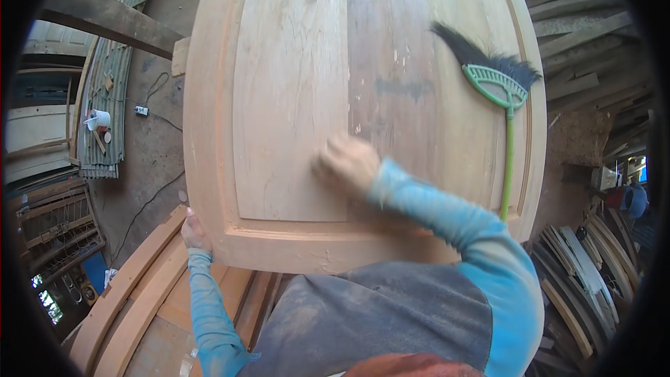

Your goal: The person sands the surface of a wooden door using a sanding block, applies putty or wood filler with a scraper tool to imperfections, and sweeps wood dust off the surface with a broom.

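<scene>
A wide wooden door (293,98) with a raised panel and moulded frame lies in front of me. My right hand (347,166) is on the panel left of its darker middle board, blurred by motion. Its fingers are curled and pressed down, and whatever is under them is hidden. My left hand (196,232) grips the door's near left corner, with one digit pointing up along the edge. A broom (497,87) with black bristles, a green head and a green handle lies on the door's right side. Pale worn spots mark the darker board.
Long timber pieces (139,300) lie below the door at the near left. Stacks of boards (579,49) line the right side, with more strips (579,272) nearer me. A white container (98,120) and a cable with a white socket (142,110) are at the left.
</scene>
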Available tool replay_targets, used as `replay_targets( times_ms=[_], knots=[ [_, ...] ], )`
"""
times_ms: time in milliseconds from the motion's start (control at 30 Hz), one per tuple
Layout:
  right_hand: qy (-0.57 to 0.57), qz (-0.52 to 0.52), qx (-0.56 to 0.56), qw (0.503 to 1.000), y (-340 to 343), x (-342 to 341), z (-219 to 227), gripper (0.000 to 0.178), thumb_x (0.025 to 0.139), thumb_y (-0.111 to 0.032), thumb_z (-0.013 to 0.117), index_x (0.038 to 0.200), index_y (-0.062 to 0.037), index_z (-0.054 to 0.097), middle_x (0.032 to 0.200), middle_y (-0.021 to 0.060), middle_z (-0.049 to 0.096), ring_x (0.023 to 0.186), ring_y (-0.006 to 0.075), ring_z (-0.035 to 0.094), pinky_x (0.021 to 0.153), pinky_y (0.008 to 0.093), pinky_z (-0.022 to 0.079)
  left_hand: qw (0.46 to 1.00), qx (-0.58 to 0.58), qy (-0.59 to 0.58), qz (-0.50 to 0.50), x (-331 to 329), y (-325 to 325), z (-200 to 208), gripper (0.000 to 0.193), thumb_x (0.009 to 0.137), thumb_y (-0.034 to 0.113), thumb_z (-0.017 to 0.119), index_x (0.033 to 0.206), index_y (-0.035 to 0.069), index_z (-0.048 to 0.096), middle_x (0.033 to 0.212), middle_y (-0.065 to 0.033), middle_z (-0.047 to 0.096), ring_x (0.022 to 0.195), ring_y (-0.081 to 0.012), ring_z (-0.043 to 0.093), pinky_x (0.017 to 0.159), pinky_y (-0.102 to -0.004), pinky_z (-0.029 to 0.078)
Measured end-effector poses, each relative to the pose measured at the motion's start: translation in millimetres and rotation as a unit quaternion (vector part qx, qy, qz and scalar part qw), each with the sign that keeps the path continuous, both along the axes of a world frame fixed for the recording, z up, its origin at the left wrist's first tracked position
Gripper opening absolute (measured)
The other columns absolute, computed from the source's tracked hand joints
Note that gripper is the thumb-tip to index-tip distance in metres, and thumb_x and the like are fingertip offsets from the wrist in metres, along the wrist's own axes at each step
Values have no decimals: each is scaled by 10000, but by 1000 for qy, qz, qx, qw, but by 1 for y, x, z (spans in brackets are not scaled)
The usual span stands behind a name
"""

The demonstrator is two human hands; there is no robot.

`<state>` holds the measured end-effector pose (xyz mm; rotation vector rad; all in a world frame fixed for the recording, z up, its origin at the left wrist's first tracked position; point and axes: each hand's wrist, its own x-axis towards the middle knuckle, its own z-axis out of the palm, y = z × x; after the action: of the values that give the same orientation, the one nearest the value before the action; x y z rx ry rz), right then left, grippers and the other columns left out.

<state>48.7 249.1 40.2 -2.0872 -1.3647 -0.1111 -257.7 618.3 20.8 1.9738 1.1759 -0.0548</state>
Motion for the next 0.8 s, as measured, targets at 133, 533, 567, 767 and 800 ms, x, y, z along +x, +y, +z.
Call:
replay_targets(
  times_ms=[133,533,567,767,800],
  knots=[
    [-49,-78,25,995,6,34,-14,112,826,-158,654,894,-78,615,870,114,606,766,283,632,620,410,546,998,56,8,4,1,1,1,757,1063,595,331,1149,-81,664,1080,-153,725,1009,-234,666,910,-351,503],
    [10,-86,18,996,-7,26,-3,147,821,-176,689,893,-77,609,872,126,589,812,307,629,657,414,545,999,46,10,2,7,-10,3,768,1073,575,300,1137,-97,667,1062,-170,737,979,-264,681,890,-358,507],
    [35,-28,-4,999,-21,-15,-3,176,827,-212,698,903,-84,603,868,105,578,833,288,635,650,404,546,999,53,8,-3,6,-11,5,771,1072,578,299,1135,-97,668,1056,-170,737,974,-264,682,887,-359,508],
    [-50,-142,38,988,2,69,-20,125,900,-211,660,916,-102,599,824,115,587,772,301,634,645,437,542,999,32,-15,13,8,-9,4,783,1064,597,307,1163,-94,663,1082,-178,733,993,-263,686,896,-354,514],
    [-26,-196,-9,980,9,111,-6,161,923,-240,626,925,-81,607,855,129,614,800,324,636,688,446,543,999,33,-12,11,4,-6,4,787,1065,598,307,1179,-96,659,1092,-182,732,1003,-263,688,901,-351,515]
  ],
)
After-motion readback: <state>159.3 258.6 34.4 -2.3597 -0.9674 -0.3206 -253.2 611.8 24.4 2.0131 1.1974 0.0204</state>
